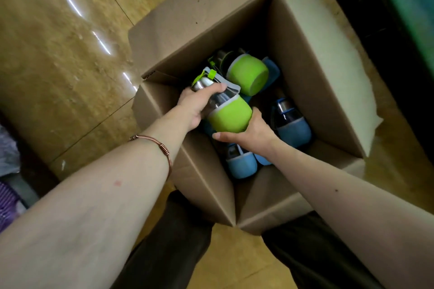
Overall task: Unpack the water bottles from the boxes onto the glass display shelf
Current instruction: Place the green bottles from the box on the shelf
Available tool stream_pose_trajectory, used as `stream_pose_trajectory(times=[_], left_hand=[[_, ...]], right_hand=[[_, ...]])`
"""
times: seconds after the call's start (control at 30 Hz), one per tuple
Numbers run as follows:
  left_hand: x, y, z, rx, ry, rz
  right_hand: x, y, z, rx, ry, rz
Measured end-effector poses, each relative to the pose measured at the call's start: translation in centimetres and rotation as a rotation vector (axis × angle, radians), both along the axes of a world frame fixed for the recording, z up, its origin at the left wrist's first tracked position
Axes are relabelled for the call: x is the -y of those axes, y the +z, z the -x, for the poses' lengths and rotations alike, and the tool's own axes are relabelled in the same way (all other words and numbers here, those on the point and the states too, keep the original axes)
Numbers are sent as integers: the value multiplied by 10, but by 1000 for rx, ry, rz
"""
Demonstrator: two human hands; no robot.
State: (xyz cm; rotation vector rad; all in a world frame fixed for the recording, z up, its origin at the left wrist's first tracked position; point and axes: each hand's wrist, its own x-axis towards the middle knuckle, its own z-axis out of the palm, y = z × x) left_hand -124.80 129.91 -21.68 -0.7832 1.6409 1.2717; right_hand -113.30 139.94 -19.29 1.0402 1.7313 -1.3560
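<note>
Tan tiled floor (70,58), both hands gripping lime-sleeved, seemingly clear bottle (229,116) over box (312,91)

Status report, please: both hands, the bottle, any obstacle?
Left hand grips green bottle at neck; right hand holds its base. Bottle over open box. Nothing blocking lift.

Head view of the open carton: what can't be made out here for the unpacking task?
- Glass display shelf: out of frame; only the carton on the floor shows.
- Bottle count: the held green bottle, left hand and right hand cover the blue bottles beneath.
- Right hand's fingers: hidden behind the bottle.
</note>
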Motion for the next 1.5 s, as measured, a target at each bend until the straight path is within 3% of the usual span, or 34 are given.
stream_pose_trajectory(times=[0.13, 0.47, 0.73, 1.13, 1.33, 1.5], left_hand=[[-11, 66, -8, -20, -9, -118], [-24, 257, -15, -138, -168, -339], [-35, 395, -51, -260, -94, -271], [-20, 593, -57, -714, -455, -487], [-30, 699, -61, -952, -395, -556], [-47, 771, -65, -1047, -351, -671]], right_hand=[[-14, 55, 0, -90, -43, -72], [-58, 228, -9, -288, 88, -165], [-79, 366, -32, -437, 240, -281], [-66, 569, -68, -664, 146, -501], [-56, 678, -78, -785, 23, -664], [-59, 757, -87, -856, -37, -793]])
